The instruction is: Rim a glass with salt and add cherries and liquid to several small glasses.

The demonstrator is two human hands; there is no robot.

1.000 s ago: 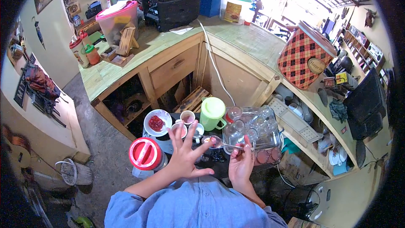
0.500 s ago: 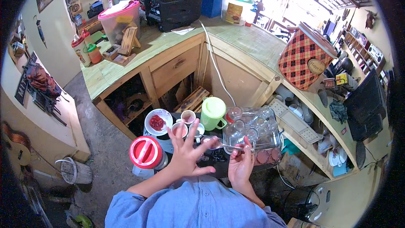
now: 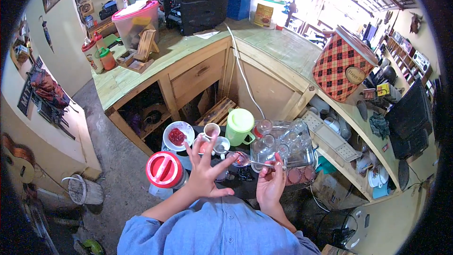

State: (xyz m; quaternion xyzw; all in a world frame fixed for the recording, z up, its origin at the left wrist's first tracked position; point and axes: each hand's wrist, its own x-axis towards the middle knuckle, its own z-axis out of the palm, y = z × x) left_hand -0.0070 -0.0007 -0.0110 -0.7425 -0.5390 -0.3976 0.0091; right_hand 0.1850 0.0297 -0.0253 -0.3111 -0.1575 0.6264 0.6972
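My right hand pinches the thin handle of a metal spoon. The spoon points left, and its bowl end shows some red over the dark table. My left hand is spread wide, palm down, holding nothing, above the near side of the table. Just beyond its fingers are a white bowl of dark red pieces, a pale cup, a cup with reddish contents and a whitish mug. A lime green lidded pitcher stands behind the spoon. Left of my left hand sits a red-lidded jug.
A metal tray holds several upturned clear glasses. Reddish-brown round jars or glasses stand near its front edge. Beyond are a wooden counter with a black speaker and a plaid container. A white cable hangs down.
My left hand has shifted slightly, its fingers still spread. The spoon stays in my right hand almost in place, and its bowl now shows more red. The view has tilted a little.
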